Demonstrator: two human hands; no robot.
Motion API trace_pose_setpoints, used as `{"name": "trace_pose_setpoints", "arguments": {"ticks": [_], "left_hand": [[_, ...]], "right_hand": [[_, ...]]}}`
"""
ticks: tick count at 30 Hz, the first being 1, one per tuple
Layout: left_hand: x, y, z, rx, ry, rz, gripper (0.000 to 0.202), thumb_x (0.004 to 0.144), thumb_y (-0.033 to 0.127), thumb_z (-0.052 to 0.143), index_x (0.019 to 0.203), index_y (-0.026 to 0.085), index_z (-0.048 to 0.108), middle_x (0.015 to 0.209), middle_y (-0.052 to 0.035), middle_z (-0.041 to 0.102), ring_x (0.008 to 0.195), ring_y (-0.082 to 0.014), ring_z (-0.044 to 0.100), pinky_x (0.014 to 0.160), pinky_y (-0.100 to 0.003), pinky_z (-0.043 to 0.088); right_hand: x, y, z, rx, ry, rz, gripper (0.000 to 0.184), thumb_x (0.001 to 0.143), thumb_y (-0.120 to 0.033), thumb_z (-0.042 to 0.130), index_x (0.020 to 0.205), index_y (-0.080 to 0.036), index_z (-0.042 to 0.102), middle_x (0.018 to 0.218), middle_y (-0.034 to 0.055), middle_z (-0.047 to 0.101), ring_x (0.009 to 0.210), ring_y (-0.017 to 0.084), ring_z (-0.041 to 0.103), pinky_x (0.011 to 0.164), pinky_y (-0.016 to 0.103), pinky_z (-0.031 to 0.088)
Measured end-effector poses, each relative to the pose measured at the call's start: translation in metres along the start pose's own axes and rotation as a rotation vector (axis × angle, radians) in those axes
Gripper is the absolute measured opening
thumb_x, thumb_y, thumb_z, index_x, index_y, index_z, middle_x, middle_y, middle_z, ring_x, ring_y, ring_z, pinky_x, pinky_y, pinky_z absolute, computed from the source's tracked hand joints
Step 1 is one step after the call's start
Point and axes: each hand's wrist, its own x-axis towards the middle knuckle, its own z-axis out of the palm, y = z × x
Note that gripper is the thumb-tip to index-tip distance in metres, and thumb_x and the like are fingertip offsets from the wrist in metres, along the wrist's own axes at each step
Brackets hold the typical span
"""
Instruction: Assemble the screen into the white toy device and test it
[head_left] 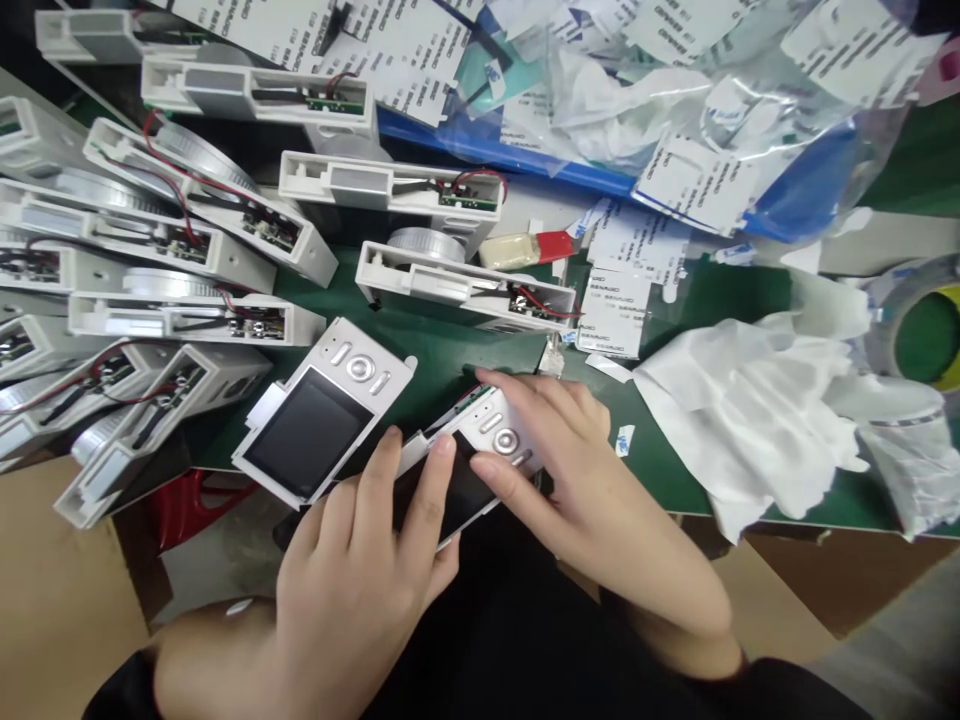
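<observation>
Both hands are on one white digital camera (498,418) at the table's front edge, its dark screen and round button pad facing up. My left hand (367,530) lies over its left part, index and middle fingertips at the screen's edge and the thumb beneath. On the right end my right hand (566,465) grips it, fingers over the far side and thumb beside the buttons. Wires and a bit of green board show at its far edge. Just left lies a second white camera back (311,430) with a dark screen.
Several opened white camera bodies (184,320) with red and black wires stand at left and back. A blue tray (525,155) holds bags and printed sticker sheets. A brush with a red end (551,247), a white cloth (742,410) and a tape roll (896,330) lie rightward.
</observation>
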Motion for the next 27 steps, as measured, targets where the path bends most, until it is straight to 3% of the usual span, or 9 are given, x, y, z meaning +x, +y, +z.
{"name": "trace_pose_setpoints", "arguments": {"ticks": [14,24,27], "left_hand": [[-0.001,0.001,-0.002,0.017,-0.039,-0.002,0.056,0.095,0.038,0.061,0.143,0.012,0.052,0.121,-0.0171,0.075,0.071,-0.0234,0.062,0.073,-0.04,0.045],[0.0,0.002,-0.001,-0.05,-0.034,-0.074,0.043,0.1,0.027,0.053,0.142,0.018,0.054,0.128,-0.0135,0.073,0.072,-0.0217,0.067,0.07,-0.039,0.049],[0.0,0.001,0.0,-0.064,-0.007,-0.08,0.04,0.1,0.025,0.052,0.139,0.019,0.057,0.126,-0.0125,0.075,0.074,-0.0211,0.068,0.07,-0.038,0.051]], "right_hand": [[-0.004,0.027,-0.022,-0.074,-0.168,-0.221,0.076,0.102,-0.06,0.045,0.163,-0.02,0.023,0.135,0.0154,0.061,0.12,0.031,0.06,0.091,0.043,0.058],[-0.007,0.022,-0.018,-0.051,-0.084,-0.181,0.087,0.097,-0.066,0.05,0.166,-0.026,0.014,0.15,0.0135,0.056,0.132,0.035,0.057,0.103,0.053,0.053],[-0.003,0.02,-0.013,-0.081,-0.013,-0.135,0.085,0.095,-0.072,0.046,0.163,-0.027,0.025,0.146,0.0144,0.059,0.132,0.039,0.056,0.104,0.059,0.048]]}}
